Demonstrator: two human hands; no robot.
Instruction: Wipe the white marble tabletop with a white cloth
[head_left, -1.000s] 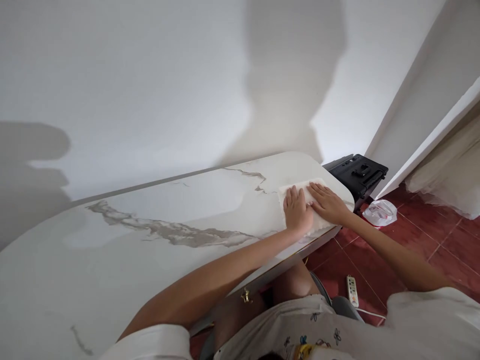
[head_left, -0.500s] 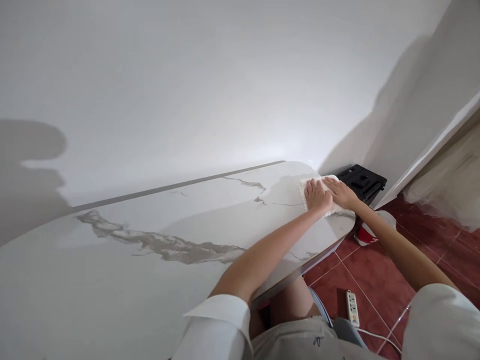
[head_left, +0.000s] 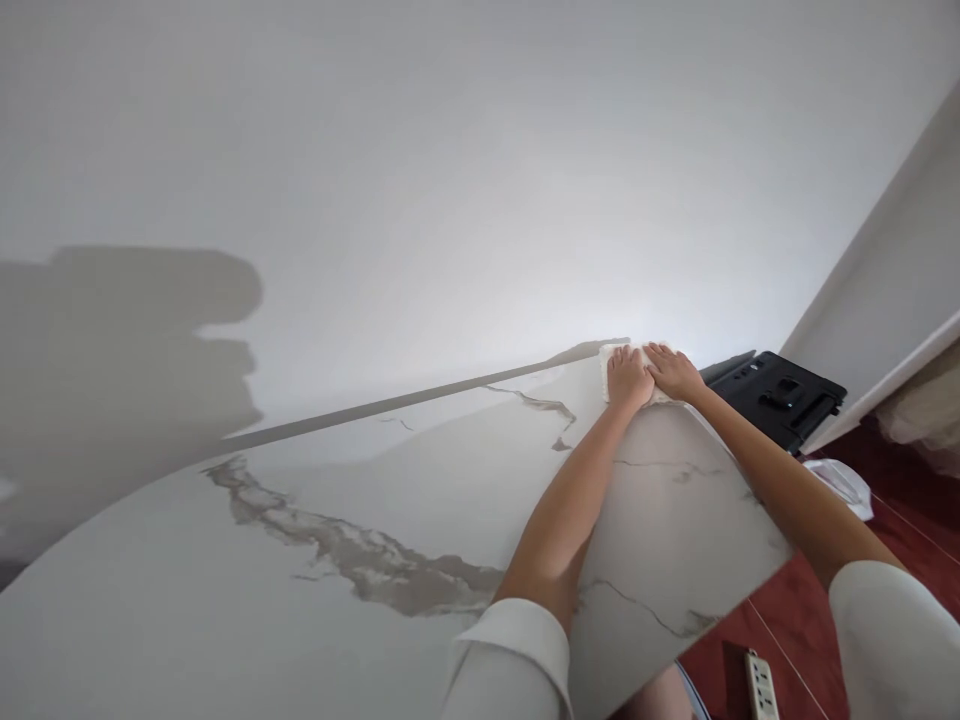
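Note:
A white cloth (head_left: 613,352) with a scalloped edge lies on the far right end of the marble-patterned table (head_left: 420,480), by the wall. My left hand (head_left: 630,380) grips the cloth from above, fingers bent over it. Beside it, touching it at the thumb side, my right hand (head_left: 675,373) bears down on the same cloth and holds it against the tabletop. Both arms are stretched far forward. The cloth's underside and part of its right side are hidden beneath my hands.
A white wall (head_left: 480,180) runs behind the table. A black hard case (head_left: 780,400) stands past the table's right end, with a white plastic bag (head_left: 844,485) near it. A power strip (head_left: 762,685) lies on the red tiled floor (head_left: 802,640).
Both hands have slid the cloth from the right end of the tabletop to its back edge near the wall. The view has shifted too.

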